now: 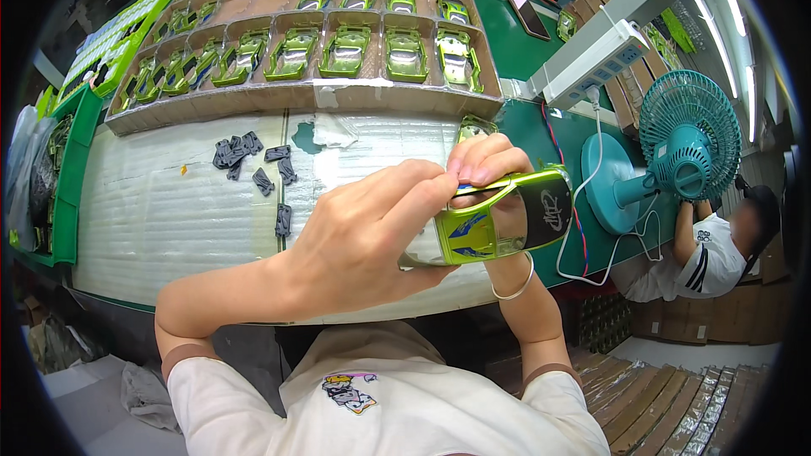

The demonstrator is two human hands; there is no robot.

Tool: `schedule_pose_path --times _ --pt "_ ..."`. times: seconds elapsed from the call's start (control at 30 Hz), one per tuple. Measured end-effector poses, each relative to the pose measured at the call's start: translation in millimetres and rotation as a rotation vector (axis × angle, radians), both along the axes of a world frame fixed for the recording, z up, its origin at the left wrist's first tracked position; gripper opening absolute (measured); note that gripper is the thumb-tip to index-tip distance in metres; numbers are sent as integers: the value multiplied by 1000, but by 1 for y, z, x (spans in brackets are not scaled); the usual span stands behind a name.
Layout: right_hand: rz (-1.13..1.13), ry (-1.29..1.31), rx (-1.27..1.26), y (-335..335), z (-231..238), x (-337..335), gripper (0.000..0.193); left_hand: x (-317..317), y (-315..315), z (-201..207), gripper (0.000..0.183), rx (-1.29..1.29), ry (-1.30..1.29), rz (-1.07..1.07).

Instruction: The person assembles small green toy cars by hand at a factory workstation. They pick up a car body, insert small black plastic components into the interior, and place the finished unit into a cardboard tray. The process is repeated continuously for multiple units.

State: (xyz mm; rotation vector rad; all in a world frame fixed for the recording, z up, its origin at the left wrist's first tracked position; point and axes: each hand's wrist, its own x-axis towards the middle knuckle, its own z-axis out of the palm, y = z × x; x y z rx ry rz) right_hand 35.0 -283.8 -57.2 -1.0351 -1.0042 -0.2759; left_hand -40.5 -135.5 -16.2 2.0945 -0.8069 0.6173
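Observation:
A bright green toy car body shell (476,235), with a black panel and blue markings, is held up over the near right part of the work surface. My left hand (359,215) grips its left end, with thumb and forefinger pinched at the upper edge. My right hand (488,160) has its fingers curled over that same edge, meeting the left fingertips; its palm is hidden behind the shell. Whether a small part sits between the fingertips cannot be seen. Several small dark grey plastic parts (239,150) lie left of my hands. Another green shell (476,127) shows partly behind my right hand.
A divided cardboard tray (317,100) of green car shells spans the back. A green crate (74,177) stands left, near a bright green rack (114,42). On the right are a teal fan (676,148), a power strip (596,63) with loose cables, and another person (710,245).

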Motion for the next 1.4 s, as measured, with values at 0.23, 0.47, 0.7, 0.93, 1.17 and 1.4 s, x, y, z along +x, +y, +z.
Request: schedule_pose_path --times 0.23,0.47,0.7,0.93,1.17,1.4 --pt "-37 -73 -66 -13 8 -5 29 -9 -6 8 64 30 -54 -14" --pt "86 90 4 -10 5 -3 26 -3 -6 9 59 -64 23 -11" --pt "67 123 11 -9 5 -4 23 -5 -4 9 59 -48 34 7" --pt "75 148 42 -7 3 -3 21 -6 -5 10 60 -43 56 9" --pt "77 469 -138 -2 9 -6 61 -5 25 16 59 -43 261 160" --pt "-259 424 -507 -9 5 7 40 -36 191 -21 65 599 -158 1168"
